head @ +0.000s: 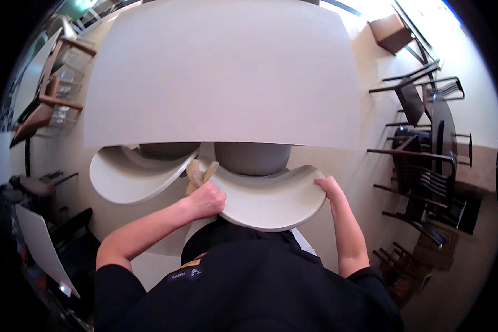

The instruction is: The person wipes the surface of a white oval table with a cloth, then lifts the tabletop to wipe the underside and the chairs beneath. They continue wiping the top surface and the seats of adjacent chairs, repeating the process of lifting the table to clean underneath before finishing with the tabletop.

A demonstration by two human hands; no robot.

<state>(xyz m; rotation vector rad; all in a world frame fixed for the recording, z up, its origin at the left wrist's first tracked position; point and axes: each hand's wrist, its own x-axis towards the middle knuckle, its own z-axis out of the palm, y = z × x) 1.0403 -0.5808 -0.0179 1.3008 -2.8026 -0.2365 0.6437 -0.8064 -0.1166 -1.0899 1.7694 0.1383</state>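
Directly before me is a white chair with a curved backrest (pixel 274 203) and a grey seat (pixel 252 157), its seat partly under the table. My left hand (pixel 207 200) is closed around a tan cloth (pixel 199 171) at the left end of that backrest. At the right end, my right hand (pixel 327 185) grips the rim, thumb on the inner face. A second chair's white curved backrest (pixel 128 182) stands to the left, also tucked at the table. The rest of both seats is hidden beneath the tabletop.
A large white table (pixel 224 79) spans the area ahead. Dark wooden chairs (pixel 415 153) stand around a round dark table (pixel 443 133) on the right. To the left are a wooden-framed chair (pixel 60 99) and a pale panel (pixel 45 245). Beige floor (pixel 340 166) runs between them.
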